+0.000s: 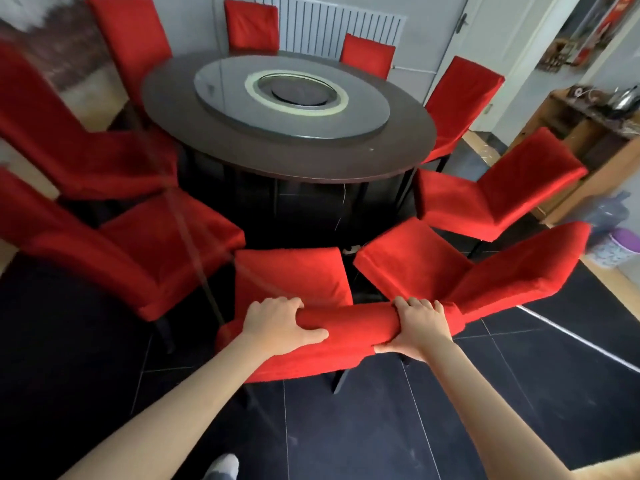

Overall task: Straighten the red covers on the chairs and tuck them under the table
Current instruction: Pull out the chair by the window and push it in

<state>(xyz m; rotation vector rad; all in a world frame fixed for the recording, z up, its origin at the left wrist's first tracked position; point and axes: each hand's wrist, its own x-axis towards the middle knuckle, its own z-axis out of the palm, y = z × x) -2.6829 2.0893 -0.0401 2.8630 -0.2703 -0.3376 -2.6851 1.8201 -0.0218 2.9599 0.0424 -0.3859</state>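
A chair in a red cover (294, 275) stands right in front of me, pulled out from the round dark table (221, 147). My left hand (280, 323) grips the left end of its backrest top, fingers over the far side, thumb on the near side. My right hand (420, 327) grips the right end of the same backrest. The seat points toward the table. Several more red-covered chairs ring the table; one at the right (467, 271) stands close beside mine, angled outward.
A glass turntable (242, 109) lies on the table. Two pulled-out chairs (145, 244) stand at the left, another (502, 199) at the right. A wooden cabinet (588, 133) and a purple bin (620, 251) are at the far right. The floor has dark tiles.
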